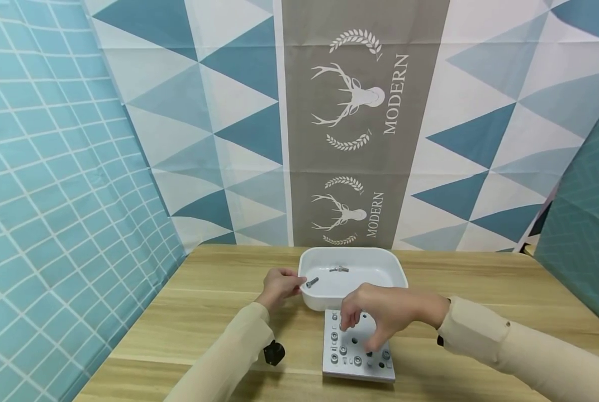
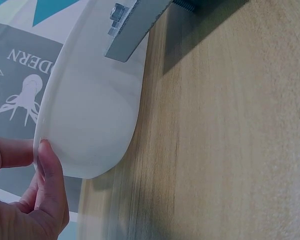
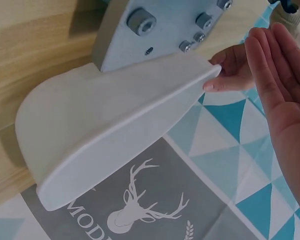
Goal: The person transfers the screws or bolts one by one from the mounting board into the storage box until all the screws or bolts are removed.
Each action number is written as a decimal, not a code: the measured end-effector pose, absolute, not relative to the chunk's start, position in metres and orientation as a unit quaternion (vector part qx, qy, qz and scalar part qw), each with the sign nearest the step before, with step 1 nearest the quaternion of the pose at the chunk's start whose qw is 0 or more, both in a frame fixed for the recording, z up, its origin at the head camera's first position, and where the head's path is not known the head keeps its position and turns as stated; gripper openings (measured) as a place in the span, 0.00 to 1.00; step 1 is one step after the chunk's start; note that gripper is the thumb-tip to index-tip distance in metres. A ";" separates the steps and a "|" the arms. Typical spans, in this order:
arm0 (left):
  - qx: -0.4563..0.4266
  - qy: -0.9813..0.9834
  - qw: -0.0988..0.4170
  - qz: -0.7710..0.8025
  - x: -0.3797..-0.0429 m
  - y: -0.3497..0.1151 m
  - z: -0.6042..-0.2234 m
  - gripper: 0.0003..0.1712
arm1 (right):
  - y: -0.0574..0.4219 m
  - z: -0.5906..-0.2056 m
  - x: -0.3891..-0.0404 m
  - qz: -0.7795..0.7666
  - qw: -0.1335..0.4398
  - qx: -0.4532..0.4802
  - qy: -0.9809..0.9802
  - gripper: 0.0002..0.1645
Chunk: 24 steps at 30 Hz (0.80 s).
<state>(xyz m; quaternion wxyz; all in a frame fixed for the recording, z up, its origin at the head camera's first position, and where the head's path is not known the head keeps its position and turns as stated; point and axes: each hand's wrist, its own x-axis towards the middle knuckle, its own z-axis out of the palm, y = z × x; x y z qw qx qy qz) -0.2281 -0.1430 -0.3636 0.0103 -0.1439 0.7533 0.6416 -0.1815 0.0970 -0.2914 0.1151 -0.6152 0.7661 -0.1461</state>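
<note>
A white plastic tray [image 1: 360, 254] stands on the table, its left rim pinched between the thumb and fingers of my left hand [image 1: 281, 285]. Inside lie a socket head bolt [image 1: 312, 282] near that hand and a few more bolts [image 1: 340, 269] towards the back. In front of the tray is a silver metal plate [image 1: 329, 368] with holes and several socket head screws [image 3: 141, 21] standing in it. My right hand [image 1: 380, 310] hovers over this plate, thumb and fingers apart; nothing shows between them. Its fingers look straight in the right wrist view.
The wooden table [image 1: 219, 312] carries the tray and plate. Patterned cloth [image 1: 244, 111] hangs behind the table's far edge, and a blue checked cloth [image 1: 53, 167] on the left. A black wrist device [image 1: 274, 353] sits at my left sleeve.
</note>
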 end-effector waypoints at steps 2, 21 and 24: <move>-0.145 0.752 0.011 0.642 -0.228 -0.143 -0.363 0.09 | 0.099 -0.293 -0.180 -0.144 0.119 -0.611 0.769 0.19; -0.145 0.752 0.010 0.643 -0.228 -0.142 -0.363 0.09 | 0.113 -0.313 -0.176 -0.088 0.084 -0.622 0.773 0.19; -0.145 0.751 0.010 0.644 -0.227 -0.142 -0.363 0.09 | 0.114 -0.315 -0.176 -0.085 0.086 -0.616 0.778 0.21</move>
